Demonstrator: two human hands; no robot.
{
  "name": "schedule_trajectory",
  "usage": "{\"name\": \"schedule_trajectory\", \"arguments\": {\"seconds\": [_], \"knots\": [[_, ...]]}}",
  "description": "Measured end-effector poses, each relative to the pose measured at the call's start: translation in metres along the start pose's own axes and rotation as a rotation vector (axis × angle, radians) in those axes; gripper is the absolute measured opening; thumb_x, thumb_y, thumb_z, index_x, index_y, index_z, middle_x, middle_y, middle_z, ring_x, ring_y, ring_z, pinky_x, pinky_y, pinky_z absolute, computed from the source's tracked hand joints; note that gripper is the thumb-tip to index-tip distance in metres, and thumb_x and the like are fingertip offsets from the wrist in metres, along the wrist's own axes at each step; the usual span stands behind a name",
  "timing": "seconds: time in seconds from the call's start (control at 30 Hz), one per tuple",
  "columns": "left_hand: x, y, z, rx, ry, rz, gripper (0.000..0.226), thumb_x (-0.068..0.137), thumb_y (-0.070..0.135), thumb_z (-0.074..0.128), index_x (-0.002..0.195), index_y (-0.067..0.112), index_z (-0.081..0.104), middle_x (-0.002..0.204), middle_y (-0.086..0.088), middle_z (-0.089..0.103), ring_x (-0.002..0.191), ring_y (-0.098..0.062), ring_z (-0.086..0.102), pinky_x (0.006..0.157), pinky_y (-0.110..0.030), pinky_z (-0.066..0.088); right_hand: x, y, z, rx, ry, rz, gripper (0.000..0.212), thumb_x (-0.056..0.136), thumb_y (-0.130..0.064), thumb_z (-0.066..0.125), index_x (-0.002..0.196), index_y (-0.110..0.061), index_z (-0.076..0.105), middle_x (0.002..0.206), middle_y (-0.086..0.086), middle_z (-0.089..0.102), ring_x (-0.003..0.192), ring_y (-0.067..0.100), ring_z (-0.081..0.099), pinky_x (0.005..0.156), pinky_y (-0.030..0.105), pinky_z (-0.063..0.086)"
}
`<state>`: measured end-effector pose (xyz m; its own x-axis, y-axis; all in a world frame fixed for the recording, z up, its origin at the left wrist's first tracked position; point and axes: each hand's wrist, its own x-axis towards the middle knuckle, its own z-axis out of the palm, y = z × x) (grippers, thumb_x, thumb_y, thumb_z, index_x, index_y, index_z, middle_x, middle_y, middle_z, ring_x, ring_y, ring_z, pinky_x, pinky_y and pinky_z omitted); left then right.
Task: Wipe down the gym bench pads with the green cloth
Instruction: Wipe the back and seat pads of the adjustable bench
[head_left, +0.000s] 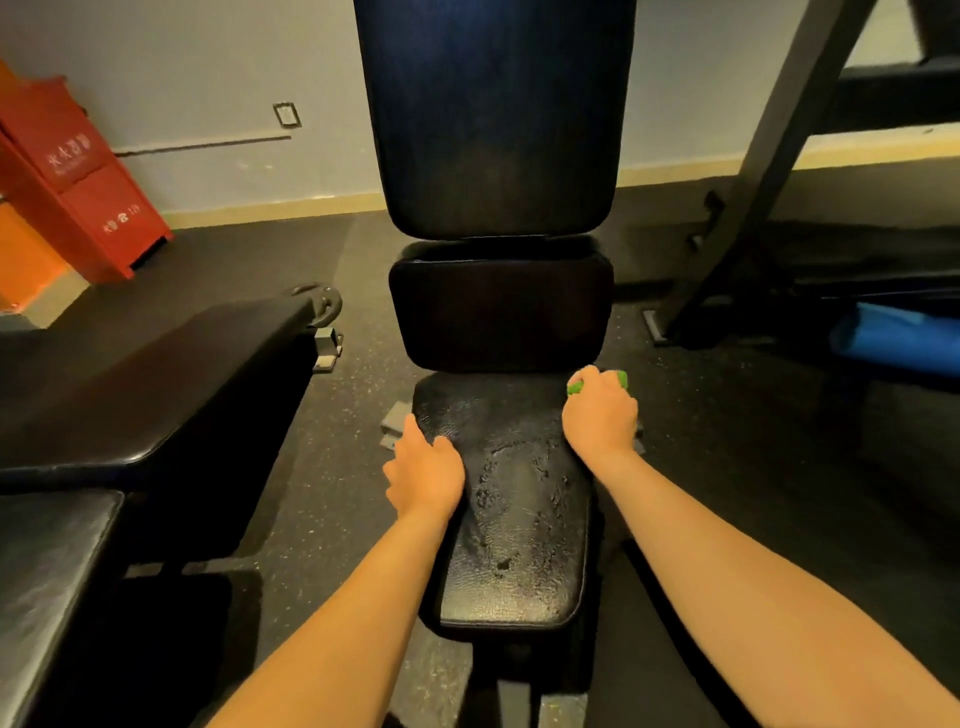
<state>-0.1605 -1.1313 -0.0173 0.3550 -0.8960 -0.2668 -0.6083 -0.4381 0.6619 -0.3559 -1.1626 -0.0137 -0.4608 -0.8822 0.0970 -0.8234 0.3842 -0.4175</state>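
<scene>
A black gym bench stands in front of me with three pads: a worn, glossy seat pad (514, 525) nearest, a small middle pad (501, 306) behind it, and a tall upright back pad (493, 114). My right hand (600, 413) presses on the seat pad's far right corner, fist closed on the green cloth (618, 378), which shows only as small bits past the knuckles. At the seat pad's left edge rests my left hand (426, 475), fingers curled over the side and holding nothing else.
A second black bench (156, 384) stands close on the left, with a weight plate (319, 299) behind it. A red cabinet (78, 171) is against the wall at far left. At right are a dark rack frame (769, 171) and a blue mat roll (898, 343).
</scene>
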Motion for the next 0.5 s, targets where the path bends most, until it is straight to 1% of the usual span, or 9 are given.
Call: {"name": "schedule_trajectory", "arguments": {"seconds": [0.07, 0.1, 0.17, 0.23, 0.3, 0.37, 0.4, 0.47, 0.5], "knots": [[0.003, -0.004, -0.001, -0.085, -0.033, 0.011, 0.058, 0.104, 0.033, 0.037, 0.158, 0.029, 0.017, 0.159, -0.005, 0.032, 0.141, -0.037, 0.03, 0.109, -0.058, 0.032, -0.008, -0.025, 0.006, -0.058, -0.035, -0.092, 0.018, 0.091, -0.01, 0.055, 0.106, -0.015, 0.061, 0.112, 0.012, 0.055, 0.091, 0.032, 0.062, 0.076, 0.037, 0.049], [0.003, -0.004, -0.002, -0.116, -0.048, 0.016, 0.058, 0.104, 0.032, 0.038, 0.158, 0.028, 0.017, 0.16, -0.004, 0.03, 0.141, -0.038, 0.03, 0.11, -0.058, 0.032, -0.013, -0.04, 0.012, -0.055, -0.075, -0.165, 0.019, 0.088, -0.009, 0.055, 0.104, -0.014, 0.063, 0.111, 0.012, 0.057, 0.089, 0.033, 0.062, 0.075, 0.036, 0.05], [0.006, -0.007, -0.006, -0.168, -0.094, 0.022, 0.058, 0.105, 0.031, 0.038, 0.158, 0.028, 0.016, 0.162, -0.004, 0.025, 0.144, -0.038, 0.026, 0.112, -0.058, 0.03, -0.029, -0.073, 0.024, 0.065, -0.2, -0.306, 0.021, 0.085, -0.007, 0.054, 0.1, -0.015, 0.066, 0.108, 0.009, 0.059, 0.091, 0.032, 0.062, 0.077, 0.039, 0.05], [0.008, -0.012, -0.007, -0.24, -0.135, 0.016, 0.058, 0.106, 0.028, 0.037, 0.159, 0.028, 0.015, 0.164, -0.003, 0.021, 0.148, -0.037, 0.018, 0.113, -0.056, 0.025, -0.045, -0.099, 0.029, 0.18, -0.361, -0.442, 0.025, 0.086, -0.004, 0.053, 0.101, -0.018, 0.067, 0.107, 0.004, 0.06, 0.093, 0.027, 0.058, 0.077, 0.039, 0.045], [0.015, -0.021, -0.007, -0.334, -0.181, 0.027, 0.058, 0.105, 0.025, 0.037, 0.159, 0.031, 0.016, 0.165, -0.002, 0.019, 0.149, -0.036, 0.016, 0.115, -0.055, 0.025, -0.056, -0.11, 0.031, 0.235, -0.438, -0.523, 0.027, 0.086, 0.0, 0.052, 0.103, -0.016, 0.064, 0.108, 0.005, 0.052, 0.092, 0.026, 0.053, 0.076, 0.042, 0.042], [0.019, -0.03, -0.007, -0.398, -0.204, 0.059, 0.057, 0.104, 0.027, 0.039, 0.157, 0.035, 0.018, 0.164, -0.001, 0.019, 0.147, -0.036, 0.023, 0.115, -0.056, 0.029, -0.059, -0.105, 0.031, 0.218, -0.378, -0.548, 0.029, 0.085, 0.001, 0.054, 0.108, -0.016, 0.061, 0.117, 0.005, 0.042, 0.091, 0.027, 0.051, 0.073, 0.043, 0.045], [0.02, -0.033, -0.007, -0.415, -0.207, 0.082, 0.057, 0.104, 0.027, 0.041, 0.156, 0.035, 0.019, 0.163, -0.001, 0.019, 0.145, -0.036, 0.027, 0.114, -0.056, 0.031, -0.057, -0.098, 0.031, 0.183, -0.321, -0.512, 0.032, 0.085, 0.0, 0.055, 0.111, -0.017, 0.059, 0.122, 0.005, 0.038, 0.09, 0.028, 0.051, 0.071, 0.042, 0.047], [0.019, -0.035, -0.007, -0.43, -0.208, 0.118, 0.057, 0.104, 0.026, 0.042, 0.156, 0.031, 0.02, 0.162, -0.002, 0.019, 0.141, -0.034, 0.033, 0.113, -0.053, 0.033, -0.049, -0.074, 0.03, 0.075, -0.171, -0.327, 0.032, 0.086, -0.004, 0.056, 0.116, -0.017, 0.057, 0.126, 0.007, 0.035, 0.089, 0.029, 0.052, 0.069, 0.04, 0.047], [0.02, -0.036, -0.007, -0.426, -0.205, 0.144, 0.056, 0.105, 0.024, 0.041, 0.157, 0.029, 0.02, 0.162, -0.003, 0.019, 0.14, -0.033, 0.034, 0.113, -0.05, 0.034, -0.041, -0.06, 0.028, -0.003, -0.087, -0.229, 0.029, 0.088, -0.009, 0.056, 0.116, -0.015, 0.057, 0.125, 0.008, 0.037, 0.093, 0.028, 0.05, 0.071, 0.037, 0.044]]}}
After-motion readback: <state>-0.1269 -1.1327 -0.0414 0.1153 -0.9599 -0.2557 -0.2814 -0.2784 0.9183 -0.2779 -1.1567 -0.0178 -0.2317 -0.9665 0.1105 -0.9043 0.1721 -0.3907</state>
